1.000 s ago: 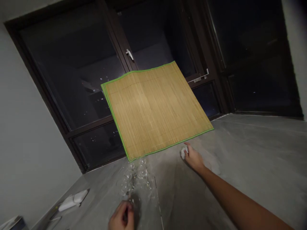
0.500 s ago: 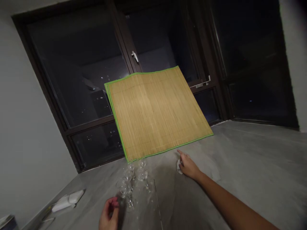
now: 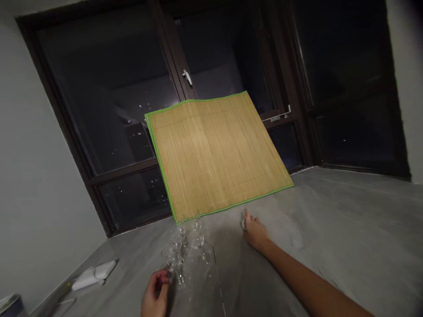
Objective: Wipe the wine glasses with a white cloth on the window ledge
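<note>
While the dark-framed window (image 3: pixel 105 92) is filling the upper part of the frame, the gray counter (image 3: pixel 346 220) is spreading across the bottom. Rising between them, the tan mat (image 3: pixel 218 154) with green edging is taking up the middle of the frame and blocking part of the panes; its lower edge is running along the counter, slanting up toward the right.

Right of bottom center, the right hand (image 3: pixel 257 232) is reaching in from the lower right corner, its index finger pointing toward the mat's lower edge and its other fingers closing over a small white wad. At the bottom, left of center, the left hand (image 3: pixel 155 294) is curling its fingers just beside the nearest glass; whether they are gripping its stem, I cannot tell.

Clear stemmed glasses (image 3: pixel 198 241) are standing in a cluster between the two hands, overlapping one another and the mat's lower left corner, so their number is hard to read. A white bundle (image 3: pixel 94 276) is lying at the lower left, and a container (image 3: pixel 11 306) is showing partly in the bottom left corner. Above the mat, a white handle (image 3: pixel 187 77) is sitting on the window frame. Smallest, the white wad (image 3: pixel 243 224) is resting against the counter, mostly hidden by the right hand.
</note>
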A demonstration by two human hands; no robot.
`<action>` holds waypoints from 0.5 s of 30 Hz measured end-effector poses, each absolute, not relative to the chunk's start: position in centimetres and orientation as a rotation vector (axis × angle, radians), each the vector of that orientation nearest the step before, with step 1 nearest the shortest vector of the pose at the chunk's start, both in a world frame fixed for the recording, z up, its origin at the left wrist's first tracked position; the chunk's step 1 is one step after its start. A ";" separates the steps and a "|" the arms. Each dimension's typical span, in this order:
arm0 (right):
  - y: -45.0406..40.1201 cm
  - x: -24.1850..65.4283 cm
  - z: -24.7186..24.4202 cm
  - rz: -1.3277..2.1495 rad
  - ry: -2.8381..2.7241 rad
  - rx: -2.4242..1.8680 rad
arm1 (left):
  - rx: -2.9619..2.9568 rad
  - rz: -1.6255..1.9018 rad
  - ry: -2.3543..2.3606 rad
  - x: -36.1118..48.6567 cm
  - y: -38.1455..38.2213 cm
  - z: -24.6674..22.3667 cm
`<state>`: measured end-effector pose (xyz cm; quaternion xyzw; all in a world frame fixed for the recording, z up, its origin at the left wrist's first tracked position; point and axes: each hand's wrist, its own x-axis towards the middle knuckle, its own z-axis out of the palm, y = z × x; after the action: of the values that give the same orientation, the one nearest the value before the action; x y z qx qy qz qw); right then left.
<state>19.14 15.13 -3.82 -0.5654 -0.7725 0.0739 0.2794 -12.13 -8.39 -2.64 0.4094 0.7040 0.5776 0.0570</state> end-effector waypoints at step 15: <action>10.7 18.5 0.8 0.425 -2.136 -0.809 | 1.137 1.830 2.104 -12.7 -8.1 -2.8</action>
<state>18.54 10.68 0.81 -0.3195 -0.8435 0.1677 0.3978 -12.75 -8.06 -2.76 0.3769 0.6971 0.6065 0.0649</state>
